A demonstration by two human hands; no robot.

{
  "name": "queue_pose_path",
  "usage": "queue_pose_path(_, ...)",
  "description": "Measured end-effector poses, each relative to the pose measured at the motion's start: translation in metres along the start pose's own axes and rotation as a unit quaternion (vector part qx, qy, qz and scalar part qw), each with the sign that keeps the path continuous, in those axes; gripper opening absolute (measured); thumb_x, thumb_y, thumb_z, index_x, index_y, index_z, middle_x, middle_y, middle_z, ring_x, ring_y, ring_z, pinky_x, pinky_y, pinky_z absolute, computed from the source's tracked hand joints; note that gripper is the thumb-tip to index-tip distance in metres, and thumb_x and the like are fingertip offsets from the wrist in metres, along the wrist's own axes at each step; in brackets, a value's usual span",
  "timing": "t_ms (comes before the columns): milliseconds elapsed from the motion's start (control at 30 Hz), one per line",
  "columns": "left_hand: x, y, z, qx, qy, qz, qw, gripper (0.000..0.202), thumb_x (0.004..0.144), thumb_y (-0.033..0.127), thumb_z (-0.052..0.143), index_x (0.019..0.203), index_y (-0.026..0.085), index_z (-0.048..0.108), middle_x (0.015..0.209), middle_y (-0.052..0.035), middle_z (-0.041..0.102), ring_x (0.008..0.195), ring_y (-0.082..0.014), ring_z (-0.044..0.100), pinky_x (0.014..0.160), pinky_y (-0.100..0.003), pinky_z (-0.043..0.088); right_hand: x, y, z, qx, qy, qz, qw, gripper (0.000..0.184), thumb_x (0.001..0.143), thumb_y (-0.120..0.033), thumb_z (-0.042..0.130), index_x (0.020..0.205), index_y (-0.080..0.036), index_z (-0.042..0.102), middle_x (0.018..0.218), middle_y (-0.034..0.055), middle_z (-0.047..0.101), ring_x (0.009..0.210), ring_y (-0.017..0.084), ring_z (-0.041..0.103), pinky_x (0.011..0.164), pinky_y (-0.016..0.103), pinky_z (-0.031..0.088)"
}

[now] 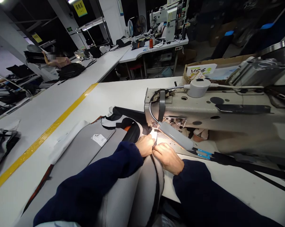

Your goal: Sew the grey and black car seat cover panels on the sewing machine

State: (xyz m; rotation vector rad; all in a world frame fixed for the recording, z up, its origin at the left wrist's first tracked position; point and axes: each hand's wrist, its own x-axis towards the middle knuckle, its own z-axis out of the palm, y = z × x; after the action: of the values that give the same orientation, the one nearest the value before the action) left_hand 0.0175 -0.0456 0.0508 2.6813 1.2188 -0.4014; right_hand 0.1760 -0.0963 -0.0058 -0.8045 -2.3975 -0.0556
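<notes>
A large grey padded fabric piece with black edging lies across the table and hangs down toward me. My left hand is closed on its edge just in front of the sewing machine's needle area. Close beside it, my right hand pinches the same edge with thumb and fingertips. The sewing machine stands on the right, and its lamp lights the spot at my fingers. A white label sits on the grey fabric. The needle tip is too small to make out.
Yellow tape runs along the white table. Behind the machine stands a cardboard box. Black straps cross the table at right. Another person works at the far left. A second sewing machine stands at the back.
</notes>
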Motion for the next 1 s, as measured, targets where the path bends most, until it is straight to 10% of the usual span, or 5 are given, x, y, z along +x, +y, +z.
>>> queue_pose_path(233, -0.017, -0.013, 0.002, 0.031, 0.046, 0.022, 0.998, 0.022, 0.087, 0.024, 0.045, 0.097, 0.016, 0.062, 0.094, -0.0118, 0.054, 0.087, -0.0245, 0.055, 0.075, -0.034, 0.047, -0.016, -0.02, -0.016, -0.014, -0.033, 0.031, 0.999, 0.047, 0.084, -0.001, 0.036, 0.127, -0.008, 0.05, 0.133, 0.0192, 0.05, 0.125, 0.03, 0.042, 0.09, 0.042, 0.043)
queue_pose_path(467, -0.015, -0.006, -0.002, 0.027, 0.014, 0.077, 0.997, 0.027, 0.09, 0.026, 0.043, 0.079, 0.013, 0.065, 0.079, -0.0094, 0.055, 0.072, -0.0188, 0.053, 0.067, -0.03, 0.044, -0.012, -0.021, -0.006, -0.076, -0.031, 0.026, 0.996, 0.026, 0.092, -0.007, 0.04, 0.104, -0.009, 0.063, 0.096, 0.0127, 0.065, 0.095, 0.023, 0.057, 0.082, 0.04, 0.043)
queue_pose_path(1000, 0.023, -0.021, -0.018, 0.009, -0.006, 0.067, 0.998, 0.026, 0.088, 0.021, 0.046, 0.091, 0.013, 0.071, 0.095, -0.0127, 0.063, 0.084, -0.0225, 0.059, 0.072, -0.032, 0.047, 0.003, 0.012, 0.011, -0.144, 0.015, 0.078, 0.986, 0.025, 0.093, -0.01, 0.042, 0.104, -0.008, 0.064, 0.096, 0.0125, 0.066, 0.092, 0.023, 0.057, 0.085, 0.04, 0.04)
